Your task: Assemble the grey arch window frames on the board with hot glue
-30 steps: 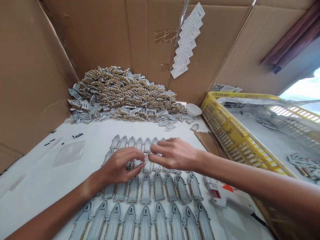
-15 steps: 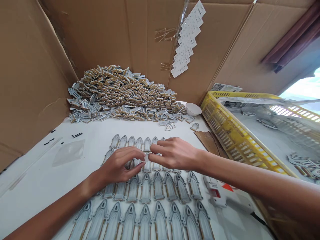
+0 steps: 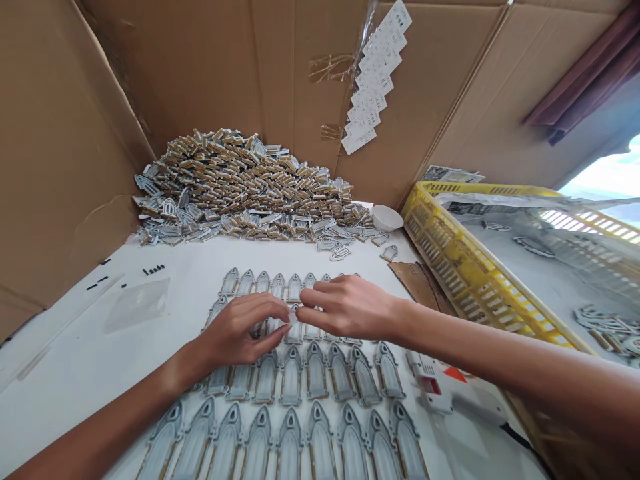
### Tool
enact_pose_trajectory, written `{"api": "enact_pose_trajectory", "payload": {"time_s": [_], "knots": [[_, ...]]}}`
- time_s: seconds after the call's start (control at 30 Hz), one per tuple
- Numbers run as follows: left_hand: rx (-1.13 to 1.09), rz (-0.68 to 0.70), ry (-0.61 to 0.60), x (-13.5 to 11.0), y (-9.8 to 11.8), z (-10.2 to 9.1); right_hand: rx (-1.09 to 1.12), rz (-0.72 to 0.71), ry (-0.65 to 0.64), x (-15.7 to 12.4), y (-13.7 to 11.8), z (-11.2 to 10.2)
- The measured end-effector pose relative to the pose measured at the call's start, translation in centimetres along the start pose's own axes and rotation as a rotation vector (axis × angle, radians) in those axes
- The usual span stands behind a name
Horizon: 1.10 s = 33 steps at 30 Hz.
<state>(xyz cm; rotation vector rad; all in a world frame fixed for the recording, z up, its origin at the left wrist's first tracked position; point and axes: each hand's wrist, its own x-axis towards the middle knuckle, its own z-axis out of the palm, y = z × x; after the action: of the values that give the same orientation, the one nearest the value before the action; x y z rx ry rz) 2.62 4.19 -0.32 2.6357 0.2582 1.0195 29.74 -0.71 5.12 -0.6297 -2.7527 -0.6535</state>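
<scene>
Over the second row from the back, my left hand (image 3: pixel 245 328) curves its thumb and index finger around a small translucent white piece (image 3: pixel 293 316). Close against its right side is my right hand (image 3: pixel 345 305), fingers curled and fingertips near the piece; what they pinch is hidden. Grey pointed-arch pieces (image 3: pixel 291 373) with brown edges lie face up in several rows beneath and in front of both hands. The nearest row (image 3: pixel 321 440) looks largest. My hands cover parts of the two back rows.
A large heap of arch pieces (image 3: pixel 245 183) leans on the cardboard wall (image 3: pixel 210 67). Right of it are a white bowl (image 3: pixel 387 218) and a yellow plastic basket (image 3: pixel 465 280). A white glue-gun-like tool (image 3: pixel 435 387) lies under my right forearm. Left is a clear plastic bag (image 3: pixel 137 305).
</scene>
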Motion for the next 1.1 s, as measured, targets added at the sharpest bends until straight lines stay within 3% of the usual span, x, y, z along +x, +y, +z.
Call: {"api": "enact_pose_trajectory", "payload": {"time_s": [0.77,1.1], "knots": [[-0.006,0.011,-0.006,-0.02,0.14,0.21,0.04,-0.001,-0.045,-0.12,-0.22,0.35],[-0.009,0.023,0.011,0.09,0.2,0.17,0.047,-0.001,0.011,-0.05,-0.33,0.43]]}}
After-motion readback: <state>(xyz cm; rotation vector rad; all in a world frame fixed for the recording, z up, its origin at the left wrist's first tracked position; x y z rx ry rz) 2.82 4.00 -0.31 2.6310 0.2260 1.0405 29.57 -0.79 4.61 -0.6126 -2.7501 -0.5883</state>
